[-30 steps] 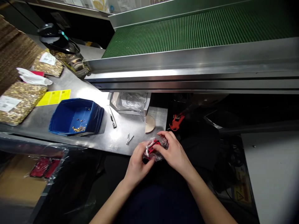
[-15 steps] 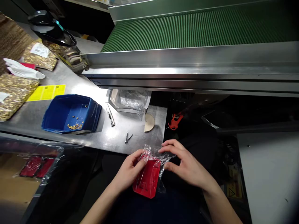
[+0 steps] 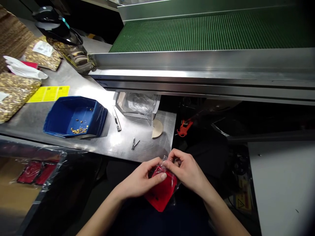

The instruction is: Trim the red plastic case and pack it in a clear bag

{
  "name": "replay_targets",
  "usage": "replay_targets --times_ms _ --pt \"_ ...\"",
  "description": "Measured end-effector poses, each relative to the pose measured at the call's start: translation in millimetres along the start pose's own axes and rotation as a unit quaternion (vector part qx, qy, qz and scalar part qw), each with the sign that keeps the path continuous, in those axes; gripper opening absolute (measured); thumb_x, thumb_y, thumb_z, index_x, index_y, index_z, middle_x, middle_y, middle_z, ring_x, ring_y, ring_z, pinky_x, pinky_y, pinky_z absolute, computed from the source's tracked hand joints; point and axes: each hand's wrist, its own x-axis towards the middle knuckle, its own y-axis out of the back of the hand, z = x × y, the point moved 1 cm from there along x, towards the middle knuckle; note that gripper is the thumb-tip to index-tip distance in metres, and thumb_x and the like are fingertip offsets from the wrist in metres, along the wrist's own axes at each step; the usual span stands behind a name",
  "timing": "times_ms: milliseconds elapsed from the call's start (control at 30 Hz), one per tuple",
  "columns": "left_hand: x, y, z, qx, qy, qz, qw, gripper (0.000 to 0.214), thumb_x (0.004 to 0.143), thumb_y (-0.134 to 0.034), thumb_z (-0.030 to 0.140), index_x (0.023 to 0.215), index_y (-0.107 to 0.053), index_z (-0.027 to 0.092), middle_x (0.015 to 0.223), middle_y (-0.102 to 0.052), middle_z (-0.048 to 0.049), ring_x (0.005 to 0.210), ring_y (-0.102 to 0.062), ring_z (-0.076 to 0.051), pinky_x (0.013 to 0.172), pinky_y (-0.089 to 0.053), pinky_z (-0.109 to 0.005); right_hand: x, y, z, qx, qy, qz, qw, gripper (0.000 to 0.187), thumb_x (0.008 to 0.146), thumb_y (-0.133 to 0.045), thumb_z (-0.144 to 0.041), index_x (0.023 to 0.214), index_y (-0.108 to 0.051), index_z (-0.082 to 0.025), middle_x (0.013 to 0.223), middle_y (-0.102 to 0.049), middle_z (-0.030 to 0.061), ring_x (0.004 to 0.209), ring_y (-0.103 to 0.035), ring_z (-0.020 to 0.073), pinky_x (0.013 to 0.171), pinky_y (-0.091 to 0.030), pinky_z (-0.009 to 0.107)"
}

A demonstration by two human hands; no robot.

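Your left hand [image 3: 141, 181] sits at the end of a forearm angled up from the lower left, palm down, thumb pressed across the top of the red packet [image 3: 161, 196] and fingers curled shut on it. Your right hand [image 3: 189, 172] meets it from the right, wrist bent inward, fingers pinched closed on what looks like the mouth of the clear bag [image 3: 169, 164] around the packet. The packet hangs tilted over your lap, just below the near edge of the counter [image 3: 147, 150].
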Motion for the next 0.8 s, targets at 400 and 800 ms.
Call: replay_targets --times_ms 400,800 --pt "24 -9.2 -26 -0.209 0.065 0.042 0.975 0.033 0.093 -0.067 0.047 0.089 -0.059 0.014 0.084 -0.059 -0.0023 0.074 -0.054 -0.014 0.071 -0.042 -0.026 -16 55 18 -0.083 0.161 -0.060 0.982 0.038 0.098 -0.044 -0.009 0.114 -0.068 -0.033 0.135 -0.055 0.0019 0.125 -0.056 0.0179 0.102 -0.046 0.032" --pt "29 5.3 -9 -0.005 0.040 -0.025 0.999 0.032 0.097 -0.066 0.043 0.081 -0.068 0.015 0.074 -0.056 0.0016 0.071 -0.047 -0.014 0.066 -0.035 -0.026 -22 23 25 -0.156 0.210 -0.040 0.964 0.018 0.098 -0.067 -0.033 0.085 -0.061 -0.022 0.103 -0.060 0.0004 0.092 -0.058 0.0142 0.078 -0.044 0.029"
